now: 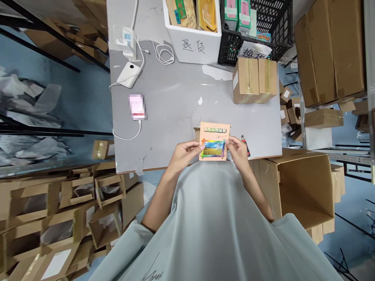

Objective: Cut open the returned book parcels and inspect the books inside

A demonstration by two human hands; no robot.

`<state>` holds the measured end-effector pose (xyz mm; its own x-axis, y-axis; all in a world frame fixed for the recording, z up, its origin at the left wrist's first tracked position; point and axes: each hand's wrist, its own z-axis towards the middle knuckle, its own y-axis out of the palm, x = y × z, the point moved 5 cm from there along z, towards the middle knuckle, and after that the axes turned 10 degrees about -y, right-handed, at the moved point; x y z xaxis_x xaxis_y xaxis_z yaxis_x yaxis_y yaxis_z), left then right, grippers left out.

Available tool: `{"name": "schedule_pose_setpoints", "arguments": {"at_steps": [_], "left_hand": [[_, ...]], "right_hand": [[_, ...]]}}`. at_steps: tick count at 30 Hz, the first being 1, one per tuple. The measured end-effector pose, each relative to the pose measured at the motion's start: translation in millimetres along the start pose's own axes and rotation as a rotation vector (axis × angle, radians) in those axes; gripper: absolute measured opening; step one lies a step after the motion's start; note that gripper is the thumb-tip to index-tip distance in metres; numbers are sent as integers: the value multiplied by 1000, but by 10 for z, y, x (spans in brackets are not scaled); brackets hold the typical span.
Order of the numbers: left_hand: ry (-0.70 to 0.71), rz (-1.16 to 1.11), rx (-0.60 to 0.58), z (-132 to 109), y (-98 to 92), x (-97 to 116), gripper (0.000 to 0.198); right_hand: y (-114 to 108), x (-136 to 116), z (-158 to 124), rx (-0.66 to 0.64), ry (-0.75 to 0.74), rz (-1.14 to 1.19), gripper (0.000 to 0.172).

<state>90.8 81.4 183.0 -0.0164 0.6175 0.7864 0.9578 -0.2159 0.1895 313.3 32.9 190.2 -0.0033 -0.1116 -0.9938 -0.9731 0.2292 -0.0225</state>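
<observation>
Both my hands hold a small orange booklet [214, 140] with a landscape picture on its cover, just above the near edge of the grey table [175, 109]. My left hand [186, 153] pinches the booklet's left edge. My right hand [238, 152] grips its right edge, fingers closed on it. A dark marker pen [245, 145] lies on the table right beside my right hand. A small brown box edge [197, 133] peeks out behind the booklet.
A taped cardboard box [254, 80] sits at the table's right. A white bin [193, 29] and black crate [258, 27] stand at the back. Chargers and cables [130, 74] lie on the left. An open carton [304, 187] stands right; stacked cartons [58, 218] left.
</observation>
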Motion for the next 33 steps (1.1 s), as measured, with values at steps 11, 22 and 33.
{"name": "schedule_pose_setpoints", "arguments": {"at_steps": [11, 22, 33], "left_hand": [[330, 162, 312, -103, -17, 8, 31], [734, 537, 405, -389, 407, 44, 12], [374, 370, 346, -225, 84, 79, 42]], "right_hand": [[95, -271, -150, 64, -248, -378, 32], [410, -136, -244, 8, -34, -88, 45], [-31, -100, -110, -43, -33, -19, 50]]}}
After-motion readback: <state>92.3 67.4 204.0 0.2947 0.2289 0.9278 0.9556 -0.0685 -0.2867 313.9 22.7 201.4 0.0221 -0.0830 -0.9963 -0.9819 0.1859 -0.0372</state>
